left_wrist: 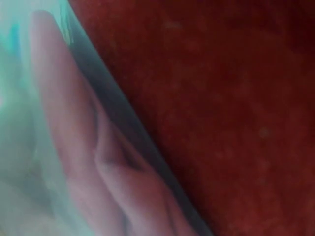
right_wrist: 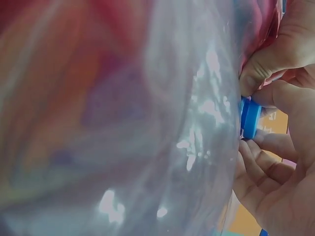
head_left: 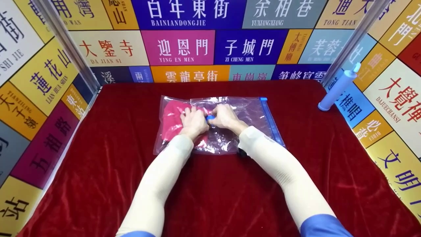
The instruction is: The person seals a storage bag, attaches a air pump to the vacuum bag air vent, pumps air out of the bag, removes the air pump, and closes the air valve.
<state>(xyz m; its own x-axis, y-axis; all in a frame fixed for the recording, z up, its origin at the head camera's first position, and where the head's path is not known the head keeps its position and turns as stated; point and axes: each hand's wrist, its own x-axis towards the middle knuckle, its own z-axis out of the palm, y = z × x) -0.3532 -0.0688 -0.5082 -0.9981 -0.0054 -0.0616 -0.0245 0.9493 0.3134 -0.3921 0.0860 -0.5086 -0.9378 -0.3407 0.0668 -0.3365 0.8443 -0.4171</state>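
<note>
A clear plastic vacuum storage bag [head_left: 248,113] lies flat, with a folded pink cloth [head_left: 171,120] inside its left part. Near its middle sits a small blue valve cap [right_wrist: 252,119]. My right hand [head_left: 225,117] pinches this cap between thumb and fingers. Just left of it, my left hand [head_left: 194,121] grips the bag film over the cloth, thumb right beside the cap. In the left wrist view the pink cloth [left_wrist: 74,132] shows through the film by the bag's edge. Glare on the plastic hides part of the valve.
Dark red velvet [head_left: 210,197] covers the table. A blue zip strip [head_left: 272,121] runs along the bag's right end. At the back right edge stands a light-blue hand pump [head_left: 337,89], leaning. Colourful panels with lettering [head_left: 181,47] enclose the back and sides.
</note>
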